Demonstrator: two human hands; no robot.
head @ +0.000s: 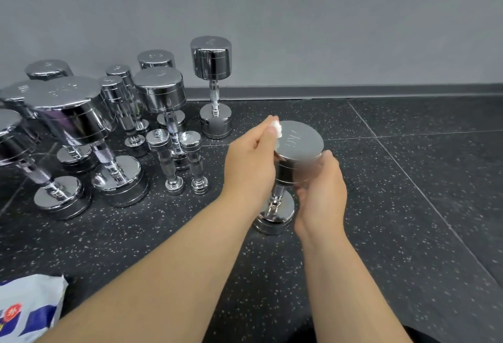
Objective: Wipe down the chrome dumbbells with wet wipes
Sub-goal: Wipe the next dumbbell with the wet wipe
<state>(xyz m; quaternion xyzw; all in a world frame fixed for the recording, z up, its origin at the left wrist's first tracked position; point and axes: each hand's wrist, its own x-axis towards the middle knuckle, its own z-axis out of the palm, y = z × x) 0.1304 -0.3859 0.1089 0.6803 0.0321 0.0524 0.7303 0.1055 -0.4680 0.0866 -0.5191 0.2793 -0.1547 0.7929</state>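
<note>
A chrome dumbbell [299, 141] stands upright on the speckled black floor in the middle of the view. My left hand [253, 157] pinches a crumpled white wet wipe [277, 127] against the left edge of the dumbbell's top head. My right hand [322, 193] grips the right side of that top head, fingers curled round its rim. The handle and lower head show between my two wrists.
Several more chrome dumbbells [160, 92] of different sizes stand on end at the left, and a tall one [212, 70] rises near the grey wall. A white and blue wipe packet [30, 307] lies at the bottom left. Bare floor lies to the right.
</note>
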